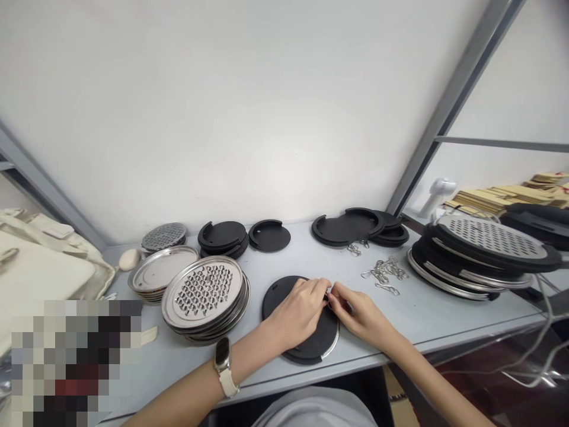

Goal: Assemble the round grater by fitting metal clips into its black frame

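A round black disc [307, 354] lies near the front of the grey table, with a strip of metal rim showing along its lower right edge. My left hand [299, 314], with a watch on its wrist, rests over the disc with its fingers curled at the right edge. There the fingertips of my right hand [355, 308] are pinched together and meet those of the left. Whatever is between the fingertips is small and mostly covered. To the right lies a loose pile of metal wire clips [384, 271].
Left of the disc stands a stack of round metal grater plates [203, 292], with metal rings [165, 270] behind. Black round holders [269, 236] sit along the wall. A taller stack of graters with black holders [475, 261] stands right. Cloth bags [48, 255] crowd the left side.
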